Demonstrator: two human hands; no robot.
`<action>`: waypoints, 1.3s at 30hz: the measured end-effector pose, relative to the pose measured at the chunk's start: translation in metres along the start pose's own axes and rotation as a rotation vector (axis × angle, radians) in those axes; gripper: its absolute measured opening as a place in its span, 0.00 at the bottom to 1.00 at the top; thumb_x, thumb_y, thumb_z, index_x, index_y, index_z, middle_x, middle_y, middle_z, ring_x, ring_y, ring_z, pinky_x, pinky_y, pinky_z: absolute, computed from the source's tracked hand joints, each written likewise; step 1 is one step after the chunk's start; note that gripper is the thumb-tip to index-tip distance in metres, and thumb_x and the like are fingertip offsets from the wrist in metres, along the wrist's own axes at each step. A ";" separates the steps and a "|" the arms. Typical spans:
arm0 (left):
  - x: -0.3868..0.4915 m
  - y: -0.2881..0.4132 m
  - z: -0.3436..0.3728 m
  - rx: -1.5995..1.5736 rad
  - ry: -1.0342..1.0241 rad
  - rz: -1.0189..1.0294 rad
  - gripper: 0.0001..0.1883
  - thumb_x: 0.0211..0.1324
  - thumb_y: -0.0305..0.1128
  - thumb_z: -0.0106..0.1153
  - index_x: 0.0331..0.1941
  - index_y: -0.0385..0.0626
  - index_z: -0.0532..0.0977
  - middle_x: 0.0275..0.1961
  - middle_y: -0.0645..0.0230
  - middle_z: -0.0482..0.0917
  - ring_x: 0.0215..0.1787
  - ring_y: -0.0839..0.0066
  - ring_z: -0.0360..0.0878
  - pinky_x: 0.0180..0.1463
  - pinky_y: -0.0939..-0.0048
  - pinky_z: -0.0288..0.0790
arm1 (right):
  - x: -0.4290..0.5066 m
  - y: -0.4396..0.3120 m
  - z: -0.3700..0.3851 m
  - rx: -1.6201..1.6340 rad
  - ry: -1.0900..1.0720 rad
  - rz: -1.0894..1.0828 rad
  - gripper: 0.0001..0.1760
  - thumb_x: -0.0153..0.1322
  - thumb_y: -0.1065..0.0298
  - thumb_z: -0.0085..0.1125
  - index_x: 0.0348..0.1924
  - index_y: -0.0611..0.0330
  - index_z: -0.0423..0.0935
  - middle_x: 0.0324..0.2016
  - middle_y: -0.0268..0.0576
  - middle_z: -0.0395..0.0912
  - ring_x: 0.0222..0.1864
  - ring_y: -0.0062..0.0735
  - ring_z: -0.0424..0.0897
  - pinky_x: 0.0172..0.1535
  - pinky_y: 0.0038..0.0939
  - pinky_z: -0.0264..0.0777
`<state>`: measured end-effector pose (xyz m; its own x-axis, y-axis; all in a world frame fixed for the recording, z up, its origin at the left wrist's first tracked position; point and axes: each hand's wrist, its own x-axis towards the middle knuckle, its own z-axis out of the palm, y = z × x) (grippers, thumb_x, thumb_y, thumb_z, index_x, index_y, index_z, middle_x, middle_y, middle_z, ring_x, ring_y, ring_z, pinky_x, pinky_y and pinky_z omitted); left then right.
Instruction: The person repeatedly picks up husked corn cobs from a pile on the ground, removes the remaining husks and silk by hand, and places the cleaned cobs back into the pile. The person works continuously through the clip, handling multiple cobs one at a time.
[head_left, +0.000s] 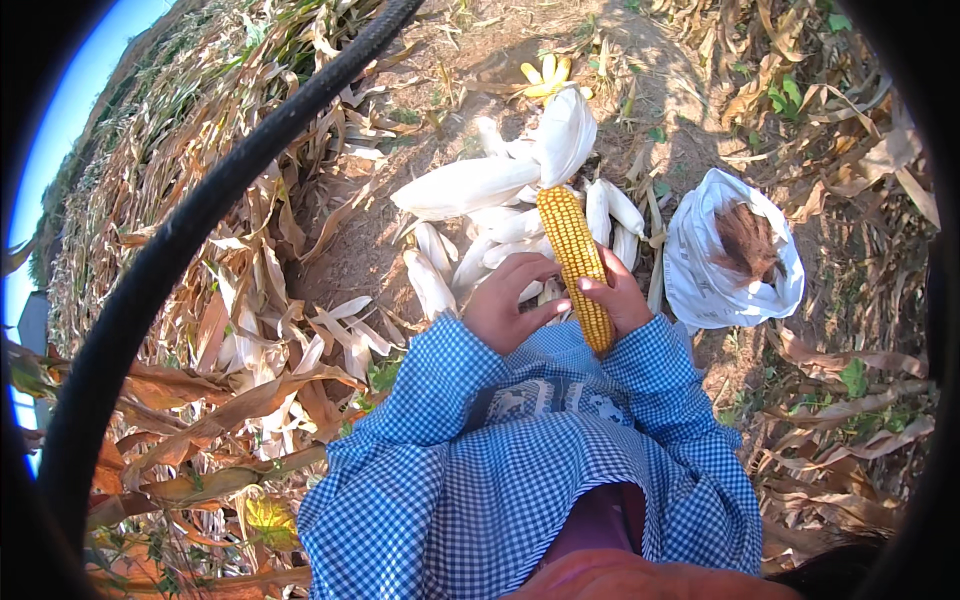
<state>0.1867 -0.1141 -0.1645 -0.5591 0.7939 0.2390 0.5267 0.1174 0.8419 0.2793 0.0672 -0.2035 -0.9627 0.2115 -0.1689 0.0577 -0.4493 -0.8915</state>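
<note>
A bare yellow ear of corn (571, 259) stands tilted in front of my lap, its husk stripped off. My right hand (622, 294) grips its lower part, thumb across the kernels. Left of the cob is my left hand (515, 300), fingers spread and curved, its fingertips close to the kernels; nothing shows in its palm. Just beyond both hands lies a heap of ears in pale husks (469, 187). One large husked ear (564, 139) points up at the back of the heap, near the top of the bare cob.
Several bare yellow ears (550, 76) lie on the soil behind the heap. To the right stands an open white plastic sack (694, 255) bearing writing, with brown corn silk (746, 241) inside. Dry corn stalks (247, 135) line both sides. A black cable (225, 191) crosses the left of the view.
</note>
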 end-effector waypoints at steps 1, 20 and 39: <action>0.001 -0.004 -0.002 -0.132 0.063 -0.175 0.24 0.57 0.37 0.64 0.55 0.39 0.72 0.55 0.53 0.75 0.53 0.62 0.77 0.56 0.65 0.74 | -0.002 0.003 0.000 -0.012 -0.013 -0.009 0.40 0.65 0.69 0.62 0.67 0.65 0.54 0.49 0.46 0.74 0.45 0.30 0.77 0.49 0.29 0.74; 0.024 -0.058 -0.013 -0.539 0.361 -0.417 0.28 0.63 0.45 0.58 0.55 0.31 0.70 0.52 0.50 0.78 0.55 0.62 0.76 0.59 0.66 0.69 | -0.026 0.006 0.019 0.020 -0.067 0.112 0.44 0.63 0.46 0.62 0.62 0.67 0.60 0.37 0.51 0.77 0.32 0.34 0.81 0.36 0.31 0.79; 0.049 -0.021 -0.050 -0.781 0.797 -0.157 0.18 0.68 0.40 0.49 0.43 0.34 0.75 0.40 0.58 0.80 0.42 0.71 0.77 0.50 0.66 0.72 | -0.026 -0.008 0.041 -0.760 -0.099 -0.017 0.45 0.65 0.54 0.62 0.68 0.65 0.54 0.56 0.54 0.72 0.56 0.40 0.75 0.59 0.35 0.67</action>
<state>0.1166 -0.1074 -0.1466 -0.9806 0.1624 0.1095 0.0262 -0.4453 0.8950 0.2931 0.0293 -0.1745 -0.9822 0.1183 -0.1461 0.1742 0.2810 -0.9438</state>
